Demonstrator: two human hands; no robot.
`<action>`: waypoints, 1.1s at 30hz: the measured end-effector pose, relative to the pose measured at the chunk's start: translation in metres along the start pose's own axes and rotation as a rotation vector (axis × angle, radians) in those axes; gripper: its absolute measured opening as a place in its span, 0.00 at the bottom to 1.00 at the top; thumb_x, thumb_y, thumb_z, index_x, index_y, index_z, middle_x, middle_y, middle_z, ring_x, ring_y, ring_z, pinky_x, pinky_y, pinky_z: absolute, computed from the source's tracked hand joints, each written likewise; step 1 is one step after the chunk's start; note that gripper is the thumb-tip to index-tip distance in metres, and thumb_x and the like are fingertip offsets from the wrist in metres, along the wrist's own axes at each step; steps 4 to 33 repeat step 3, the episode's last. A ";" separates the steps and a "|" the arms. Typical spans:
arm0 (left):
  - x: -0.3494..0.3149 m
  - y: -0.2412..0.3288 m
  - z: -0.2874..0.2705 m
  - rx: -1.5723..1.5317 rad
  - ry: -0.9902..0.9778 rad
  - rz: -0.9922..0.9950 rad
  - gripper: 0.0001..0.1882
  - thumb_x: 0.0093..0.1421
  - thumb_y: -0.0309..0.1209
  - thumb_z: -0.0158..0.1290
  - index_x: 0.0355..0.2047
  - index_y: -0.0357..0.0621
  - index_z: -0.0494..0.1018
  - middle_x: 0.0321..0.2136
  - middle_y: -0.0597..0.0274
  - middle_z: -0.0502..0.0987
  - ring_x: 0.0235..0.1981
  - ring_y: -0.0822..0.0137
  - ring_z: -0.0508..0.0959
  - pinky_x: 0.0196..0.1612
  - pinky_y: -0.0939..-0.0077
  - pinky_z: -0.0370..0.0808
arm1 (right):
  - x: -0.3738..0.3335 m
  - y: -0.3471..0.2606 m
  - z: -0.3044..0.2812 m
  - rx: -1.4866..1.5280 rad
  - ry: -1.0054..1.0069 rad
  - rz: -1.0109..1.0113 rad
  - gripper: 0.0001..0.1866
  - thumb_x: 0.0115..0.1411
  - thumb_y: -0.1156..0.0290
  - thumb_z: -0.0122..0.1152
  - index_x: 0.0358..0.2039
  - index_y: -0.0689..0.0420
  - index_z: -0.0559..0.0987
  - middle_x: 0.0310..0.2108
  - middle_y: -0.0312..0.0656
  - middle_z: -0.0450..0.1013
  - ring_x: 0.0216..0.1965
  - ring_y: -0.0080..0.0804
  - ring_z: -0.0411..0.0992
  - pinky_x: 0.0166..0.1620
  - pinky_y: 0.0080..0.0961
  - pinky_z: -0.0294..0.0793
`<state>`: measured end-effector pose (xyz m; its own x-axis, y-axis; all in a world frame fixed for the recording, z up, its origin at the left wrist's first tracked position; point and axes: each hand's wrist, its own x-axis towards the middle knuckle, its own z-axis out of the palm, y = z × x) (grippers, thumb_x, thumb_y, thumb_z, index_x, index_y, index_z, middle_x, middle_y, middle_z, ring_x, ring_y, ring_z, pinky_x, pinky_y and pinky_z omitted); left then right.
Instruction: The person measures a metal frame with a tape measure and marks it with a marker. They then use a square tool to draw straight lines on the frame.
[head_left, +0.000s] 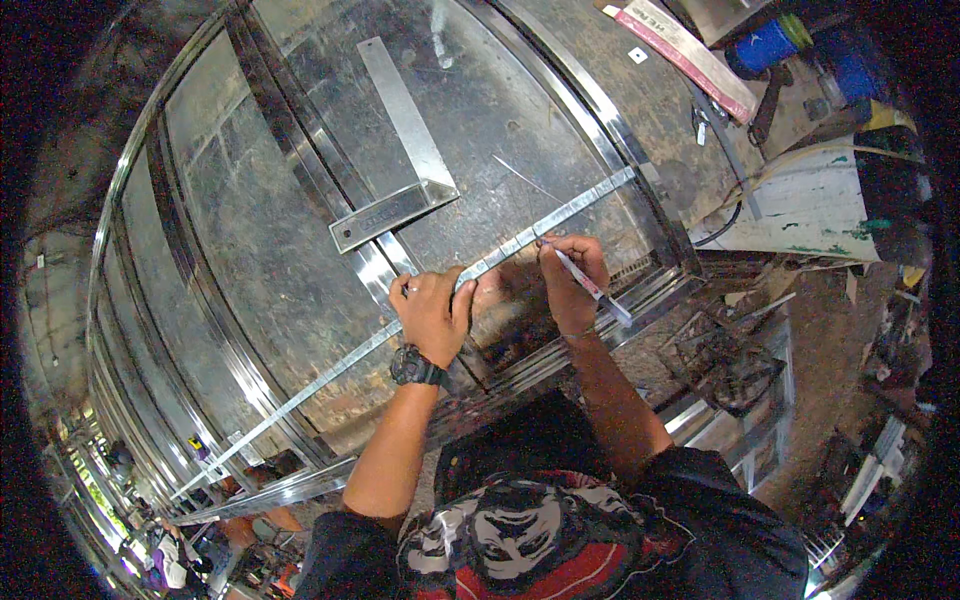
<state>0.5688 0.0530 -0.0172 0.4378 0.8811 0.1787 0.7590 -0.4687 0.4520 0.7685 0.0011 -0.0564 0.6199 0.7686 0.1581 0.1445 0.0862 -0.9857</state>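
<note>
A long, narrow metal strip (345,362) with dark cross marks runs slantwise over a framework of shiny metal bars on the worktable. My left hand (432,312), a black watch at its wrist, grips the strip near its middle, with the thumb along it. In my right hand (577,280) is a white pen (590,286) with red print, held in a pinch. Its tip meets the strip's near edge or lies just beside it; I cannot tell which. Beyond my hands, a metal try square (395,215) rests on a crossbar and the dark table surface.
Polished bars (290,130) cross the scuffed table (500,90), and a metal rail (590,105) bounds the right side. A thin wire (520,175) lies beyond my right hand. A blue can (768,45) stands at the far right. Metal frames (720,360) sit lower right.
</note>
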 end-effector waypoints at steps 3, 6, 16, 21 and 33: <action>-0.005 -0.005 0.006 -0.007 -0.037 -0.008 0.12 0.62 0.38 0.60 0.43 0.50 0.80 0.33 0.60 0.79 0.41 0.59 0.77 0.58 0.53 0.60 | -0.002 0.001 -0.001 0.080 -0.001 0.086 0.12 0.62 0.75 0.69 0.41 0.56 0.74 0.41 0.44 0.79 0.41 0.22 0.76 0.43 0.20 0.77; -0.005 -0.005 0.006 -0.007 -0.037 -0.008 0.12 0.62 0.38 0.60 0.43 0.50 0.80 0.33 0.60 0.79 0.41 0.59 0.77 0.58 0.53 0.60 | -0.002 0.001 -0.001 0.080 -0.001 0.086 0.12 0.62 0.75 0.69 0.41 0.56 0.74 0.41 0.44 0.79 0.41 0.22 0.76 0.43 0.20 0.77; -0.005 -0.005 0.006 -0.007 -0.037 -0.008 0.12 0.62 0.38 0.60 0.43 0.50 0.80 0.33 0.60 0.79 0.41 0.59 0.77 0.58 0.53 0.60 | -0.002 0.001 -0.001 0.080 -0.001 0.086 0.12 0.62 0.75 0.69 0.41 0.56 0.74 0.41 0.44 0.79 0.41 0.22 0.76 0.43 0.20 0.77; -0.005 -0.005 0.006 -0.007 -0.037 -0.008 0.12 0.62 0.38 0.60 0.43 0.50 0.80 0.33 0.60 0.79 0.41 0.59 0.77 0.58 0.53 0.60 | -0.002 0.001 -0.001 0.080 -0.001 0.086 0.12 0.62 0.75 0.69 0.41 0.56 0.74 0.41 0.44 0.79 0.41 0.22 0.76 0.43 0.20 0.77; -0.005 -0.005 0.006 -0.007 -0.037 -0.008 0.12 0.62 0.38 0.60 0.43 0.50 0.80 0.33 0.60 0.79 0.41 0.59 0.77 0.58 0.53 0.60 | -0.002 0.001 -0.001 0.080 -0.001 0.086 0.12 0.62 0.75 0.69 0.41 0.56 0.74 0.41 0.44 0.79 0.41 0.22 0.76 0.43 0.20 0.77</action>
